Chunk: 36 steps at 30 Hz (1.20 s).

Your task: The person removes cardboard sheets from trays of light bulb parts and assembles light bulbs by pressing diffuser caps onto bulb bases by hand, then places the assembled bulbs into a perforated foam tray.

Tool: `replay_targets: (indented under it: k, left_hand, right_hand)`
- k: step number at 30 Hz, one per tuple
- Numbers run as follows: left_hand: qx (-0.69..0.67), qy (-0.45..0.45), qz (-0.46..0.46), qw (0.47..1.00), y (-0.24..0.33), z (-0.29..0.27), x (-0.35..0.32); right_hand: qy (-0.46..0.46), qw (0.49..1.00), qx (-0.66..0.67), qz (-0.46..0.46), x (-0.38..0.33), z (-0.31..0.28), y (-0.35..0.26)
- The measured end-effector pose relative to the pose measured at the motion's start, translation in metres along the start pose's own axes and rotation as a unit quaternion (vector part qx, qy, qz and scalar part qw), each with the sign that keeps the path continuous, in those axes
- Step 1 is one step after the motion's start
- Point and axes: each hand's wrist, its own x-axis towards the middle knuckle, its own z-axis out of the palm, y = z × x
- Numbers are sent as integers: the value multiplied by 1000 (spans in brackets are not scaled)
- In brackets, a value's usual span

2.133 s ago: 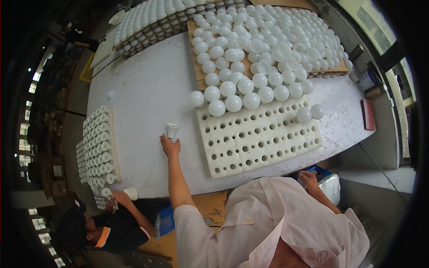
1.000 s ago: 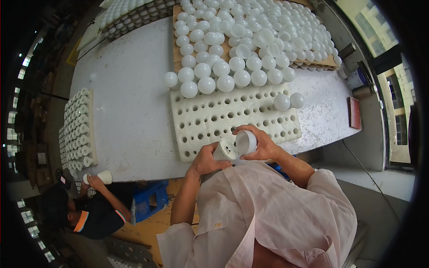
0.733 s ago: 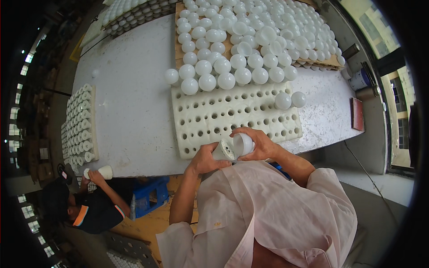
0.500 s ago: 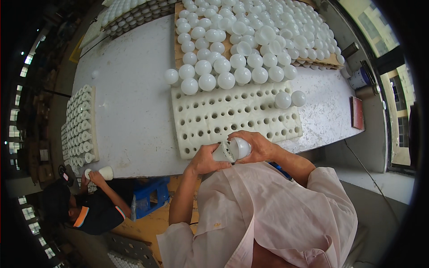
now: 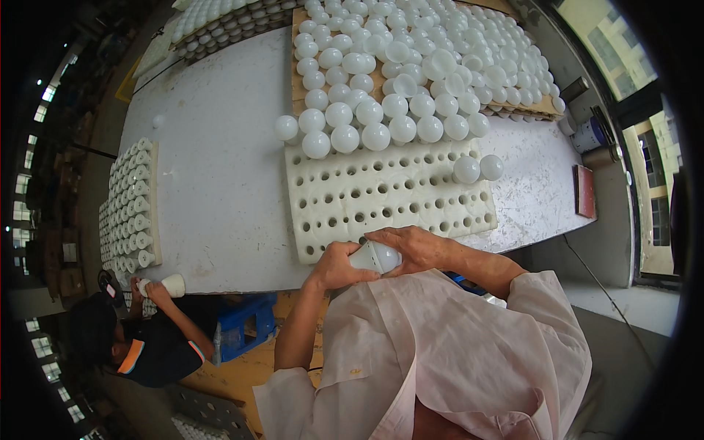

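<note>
Close to my body, over the bench's front edge, my left hand [image 5: 336, 265] grips the white base of a light bulb [image 5: 364, 256]. My right hand [image 5: 413, 248] is closed round its frosted dome cover [image 5: 389, 254], and the two parts meet. Just beyond my hands lies a white foam tray [image 5: 345, 194] with rows of holes. Several frosted bulb covers [image 5: 375, 136] stand along its far side, and two bulbs or covers [image 5: 478, 169] sit at its right end.
Many more frosted domes [image 5: 440, 64] crowd cardboard at the back. At left, a foam tray of white bulb bases [image 5: 134, 213] stands on the bench [image 5: 220, 161]. A co-worker [image 5: 139, 330] handles a white part at lower left, near a blue stool [image 5: 248, 328]. A red box [image 5: 584, 191] lies at right.
My right hand has brought the dome cover against the base, closing the gap that showed the inner board. The view has shifted slightly.
</note>
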Motion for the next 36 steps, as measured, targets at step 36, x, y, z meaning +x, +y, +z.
replay_targets:
  k: [36]
  left_hand:
    - [174,88,31,980,46,22,0]
  right_hand:
    - [159,957,76,-231,16,19,13]
